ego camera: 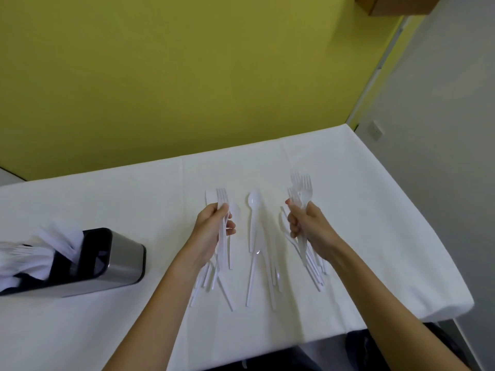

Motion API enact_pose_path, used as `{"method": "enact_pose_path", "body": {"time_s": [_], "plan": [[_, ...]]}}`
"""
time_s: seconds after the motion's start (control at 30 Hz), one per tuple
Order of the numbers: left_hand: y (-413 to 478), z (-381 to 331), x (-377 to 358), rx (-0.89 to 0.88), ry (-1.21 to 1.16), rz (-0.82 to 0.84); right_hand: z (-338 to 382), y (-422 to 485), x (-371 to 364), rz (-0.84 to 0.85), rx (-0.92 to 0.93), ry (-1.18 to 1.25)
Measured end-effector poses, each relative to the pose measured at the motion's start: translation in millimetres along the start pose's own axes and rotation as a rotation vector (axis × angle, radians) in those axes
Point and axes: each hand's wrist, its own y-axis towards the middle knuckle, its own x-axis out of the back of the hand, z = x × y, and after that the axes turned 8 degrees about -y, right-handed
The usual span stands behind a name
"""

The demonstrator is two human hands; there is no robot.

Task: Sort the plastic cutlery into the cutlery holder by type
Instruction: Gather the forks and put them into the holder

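Yellow-green wall (187,76) runs behind the table's far edge.

Table (375,210) has a white cloth over it, and we see its right edge and near right corner.

Cutlery holder (117,261) has a steel wall and a black inside. It stands at the table's left side, well apart from both hands. White cutlery already sits in its compartments (too blurred for us to tell the types).

Left hand (211,231) is mid-table, fingers curled round a small bundle (221,195). We see fork tines at the top and a flat white piece beside them that we cannot identify.

Right hand (308,223) is toward the right edge, fingers wrapped round a thicker bunch of forks (304,188). The tines point at the far edge and the handles fan out below the palm.

Loose cutlery (257,277) lies on the cloth between and below the hands, handles toward the near edge, some crossing.

One spoon (254,202) lies between the two hands, its bowl toward the far edge, touching neither.
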Motion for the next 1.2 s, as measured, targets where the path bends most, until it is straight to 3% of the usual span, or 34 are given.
{"method": "enact_pose_path", "body": {"time_s": [0.17, 0.43, 0.6, 0.87, 1.07, 1.2], "plan": [[-2.9, -3.3, -11.1, -0.009, 0.06, -0.012, -20.8, -19.8, -11.7, 0.104, -0.135, 0.144], [-7.5, -5.2, -32.1, 0.047, -0.076, 0.03, -18.3, -42.4, -45.0, 0.2, -0.063, 0.13], [-4.8, -3.1, -29.5, 0.032, -0.042, 0.033, -9.5, -48.4, -50.2, 0.244, -0.074, 0.239], [-5.6, 0.4, -26.1, -0.032, 0.218, 0.027, -10.3, -51.8, -51.2, 0.291, -0.075, 0.216], [-5.9, -7.5, -19.7, -0.016, 0.269, 0.222, -10.4, -52.9, -44.6, 0.309, -0.079, 0.079], [-6.3, -10.8, -17.3, -0.011, 0.36, 0.281, -12.8, -54.6, -43.8, 0.374, -0.094, 0.141]]}}
